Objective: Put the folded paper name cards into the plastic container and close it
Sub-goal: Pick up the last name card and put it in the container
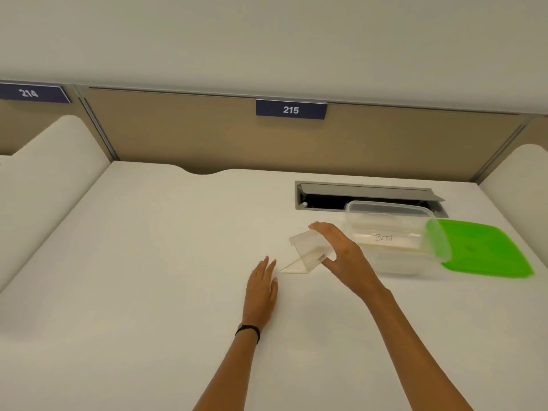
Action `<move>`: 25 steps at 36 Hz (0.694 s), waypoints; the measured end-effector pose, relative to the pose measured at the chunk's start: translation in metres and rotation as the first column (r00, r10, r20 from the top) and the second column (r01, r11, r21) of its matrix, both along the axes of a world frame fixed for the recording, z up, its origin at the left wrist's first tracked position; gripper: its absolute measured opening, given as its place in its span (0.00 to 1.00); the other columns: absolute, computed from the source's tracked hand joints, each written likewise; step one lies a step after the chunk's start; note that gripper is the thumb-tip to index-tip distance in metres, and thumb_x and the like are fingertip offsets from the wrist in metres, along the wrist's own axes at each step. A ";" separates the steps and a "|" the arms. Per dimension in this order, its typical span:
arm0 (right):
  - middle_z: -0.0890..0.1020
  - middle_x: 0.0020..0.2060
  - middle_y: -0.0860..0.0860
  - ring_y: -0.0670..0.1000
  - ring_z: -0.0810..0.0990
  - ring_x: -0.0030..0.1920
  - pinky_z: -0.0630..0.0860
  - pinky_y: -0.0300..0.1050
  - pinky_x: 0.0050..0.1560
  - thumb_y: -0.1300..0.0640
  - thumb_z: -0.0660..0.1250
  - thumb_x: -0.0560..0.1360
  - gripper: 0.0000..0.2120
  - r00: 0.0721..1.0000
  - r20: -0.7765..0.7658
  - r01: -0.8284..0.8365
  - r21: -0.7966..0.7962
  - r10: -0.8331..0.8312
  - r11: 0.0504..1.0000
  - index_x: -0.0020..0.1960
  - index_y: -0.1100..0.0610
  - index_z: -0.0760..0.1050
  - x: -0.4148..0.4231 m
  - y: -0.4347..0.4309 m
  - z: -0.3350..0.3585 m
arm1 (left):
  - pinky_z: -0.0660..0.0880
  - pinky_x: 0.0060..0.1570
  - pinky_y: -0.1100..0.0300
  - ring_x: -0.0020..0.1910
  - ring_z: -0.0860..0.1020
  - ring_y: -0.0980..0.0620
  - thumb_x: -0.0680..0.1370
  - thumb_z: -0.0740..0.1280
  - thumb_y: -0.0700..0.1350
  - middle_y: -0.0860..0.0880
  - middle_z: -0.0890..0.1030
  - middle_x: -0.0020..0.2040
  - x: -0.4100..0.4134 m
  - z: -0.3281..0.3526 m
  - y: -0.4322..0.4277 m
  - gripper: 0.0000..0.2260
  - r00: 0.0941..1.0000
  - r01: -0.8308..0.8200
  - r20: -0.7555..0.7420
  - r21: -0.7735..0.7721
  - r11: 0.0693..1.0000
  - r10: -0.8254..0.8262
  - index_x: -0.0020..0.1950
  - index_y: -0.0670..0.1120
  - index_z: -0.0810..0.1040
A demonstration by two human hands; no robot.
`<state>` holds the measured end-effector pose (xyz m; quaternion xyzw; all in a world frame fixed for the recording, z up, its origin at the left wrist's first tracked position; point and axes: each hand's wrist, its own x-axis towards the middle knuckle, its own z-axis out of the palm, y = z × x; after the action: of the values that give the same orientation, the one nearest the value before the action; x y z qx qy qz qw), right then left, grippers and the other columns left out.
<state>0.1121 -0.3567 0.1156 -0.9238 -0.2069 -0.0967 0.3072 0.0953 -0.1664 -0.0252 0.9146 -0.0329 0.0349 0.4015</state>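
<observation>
My right hand (338,253) grips a white folded paper name card (307,253), tilted, its lower edge close to the desk. Just right of it stands the clear plastic container (388,262), open on top, with a card marked "BETA" (384,238) lying inside. The green lid (486,250) lies on the desk at the container's right side, partly tucked behind its wall. My left hand (262,287) rests flat on the desk, fingers together, its fingertips just left of the held card's lower corner.
The white desk (148,262) has white side partitions at left and right. A grey cable tray with an open flap (367,194) sits behind the container. A tan back panel carries labels 214 and 215.
</observation>
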 end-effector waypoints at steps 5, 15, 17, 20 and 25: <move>0.74 0.65 0.53 0.53 0.73 0.66 0.71 0.45 0.65 0.65 0.70 0.70 0.27 0.985 0.064 0.159 0.044 -0.162 0.986 0.67 0.56 0.68 0.009 -0.049 0.009 | 0.45 0.75 0.58 0.76 0.53 0.52 0.81 0.53 0.45 0.51 0.57 0.77 0.000 -0.013 -0.053 0.20 0.993 0.105 -0.057 0.091 0.990 -0.100 0.74 0.50 0.59; 0.73 0.66 0.55 0.56 0.71 0.66 0.71 0.48 0.62 0.66 0.71 0.69 0.29 0.870 0.091 0.483 0.034 -0.484 0.875 0.68 0.56 0.67 0.048 -0.145 -0.004 | 0.42 0.75 0.60 0.76 0.53 0.55 0.82 0.50 0.47 0.54 0.56 0.77 0.002 -0.027 -0.059 0.20 0.995 0.094 -0.047 0.304 0.948 -0.084 0.75 0.52 0.57; 0.72 0.68 0.56 0.57 0.71 0.67 0.72 0.52 0.63 0.65 0.71 0.70 0.29 0.850 0.078 0.524 -0.033 -0.520 0.851 0.69 0.57 0.66 0.056 -0.159 -0.011 | 0.42 0.74 0.60 0.76 0.53 0.55 0.81 0.50 0.46 0.54 0.56 0.77 0.002 -0.027 -0.060 0.20 0.996 0.090 -0.049 0.308 0.947 -0.079 0.75 0.52 0.57; 0.70 0.69 0.56 0.57 0.70 0.69 0.72 0.53 0.63 0.65 0.69 0.72 0.29 0.847 0.026 0.529 -0.157 -0.532 0.834 0.71 0.57 0.65 0.070 -0.175 -0.021 | 0.42 0.74 0.61 0.76 0.54 0.55 0.81 0.51 0.46 0.54 0.57 0.77 0.002 -0.027 -0.062 0.20 0.997 0.081 -0.046 0.313 0.946 -0.070 0.74 0.52 0.58; 0.71 0.67 0.55 0.58 0.74 0.64 0.75 0.51 0.54 0.66 0.68 0.71 0.28 0.879 -0.101 0.415 -0.319 -0.466 0.852 0.69 0.58 0.65 0.090 -0.187 -0.032 | 0.43 0.74 0.61 0.76 0.54 0.55 0.81 0.52 0.46 0.54 0.57 0.76 0.002 -0.028 -0.063 0.20 0.997 0.073 -0.043 0.307 0.949 -0.063 0.74 0.52 0.59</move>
<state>0.2025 -0.5435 0.0839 -0.9860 0.0267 -0.0524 0.1561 0.0975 -0.2291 -0.0528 0.9648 -0.0627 0.0007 0.2553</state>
